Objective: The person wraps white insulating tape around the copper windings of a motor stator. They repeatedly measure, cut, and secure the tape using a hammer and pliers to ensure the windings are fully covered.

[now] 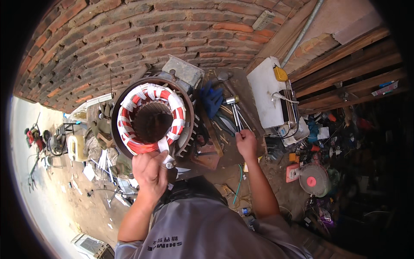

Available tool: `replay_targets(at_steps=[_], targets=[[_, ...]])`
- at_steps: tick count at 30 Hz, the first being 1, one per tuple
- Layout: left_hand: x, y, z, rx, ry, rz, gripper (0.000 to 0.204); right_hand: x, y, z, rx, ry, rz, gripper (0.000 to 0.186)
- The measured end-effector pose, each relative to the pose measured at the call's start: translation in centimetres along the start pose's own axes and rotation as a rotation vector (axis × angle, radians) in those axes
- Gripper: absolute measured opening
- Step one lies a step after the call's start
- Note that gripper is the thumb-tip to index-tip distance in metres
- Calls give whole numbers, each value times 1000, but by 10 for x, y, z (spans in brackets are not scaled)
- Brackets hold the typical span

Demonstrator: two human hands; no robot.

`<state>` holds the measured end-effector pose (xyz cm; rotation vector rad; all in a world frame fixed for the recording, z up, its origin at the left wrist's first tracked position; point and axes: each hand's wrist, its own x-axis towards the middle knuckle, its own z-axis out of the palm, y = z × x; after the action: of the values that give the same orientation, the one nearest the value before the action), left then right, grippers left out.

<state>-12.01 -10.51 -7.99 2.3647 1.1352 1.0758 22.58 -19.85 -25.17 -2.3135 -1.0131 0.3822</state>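
A motor stator (189,134) in a round metal housing stands on the bench, its red winding (140,146) bound with white tape around a dark bore. My left hand (151,172) is closed on a white tape strip (164,146) at the winding's lower edge. My right hand (245,144) is closed on the lower end of a slim silver metal tool (236,118), which lies among other tools right of the stator; its exact kind is unclear. A blue glove (211,97) and a wooden strip (211,142) lie between them.
A brick wall (181,34) rises behind the bench (224,166). A white box (263,90) stands at right beside wooden planks (345,93). A fan (313,181) and clutter are at lower right. A yellow jug (77,146) and assorted gear stand on the ground at left.
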Motion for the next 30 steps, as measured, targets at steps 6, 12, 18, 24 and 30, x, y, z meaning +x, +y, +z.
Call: replay_targets(at_steps=[6,12,18,24,30], targets=[[-3,1,1,2,18,22,33,35,-41,16,-401,-128,121,33],[-6,12,2,-100,4,-105,26,47,-38,-26,-339,-190,116,30],[-14,1,5,-96,74,-33,34,-4,-117,-120,486,-62,-73,25],[-14,-6,12,-91,120,33,45,2,-248,-158,96,-555,-678,34],[-15,-6,9,-83,111,19,40,39,-322,-124,213,-645,-812,36]])
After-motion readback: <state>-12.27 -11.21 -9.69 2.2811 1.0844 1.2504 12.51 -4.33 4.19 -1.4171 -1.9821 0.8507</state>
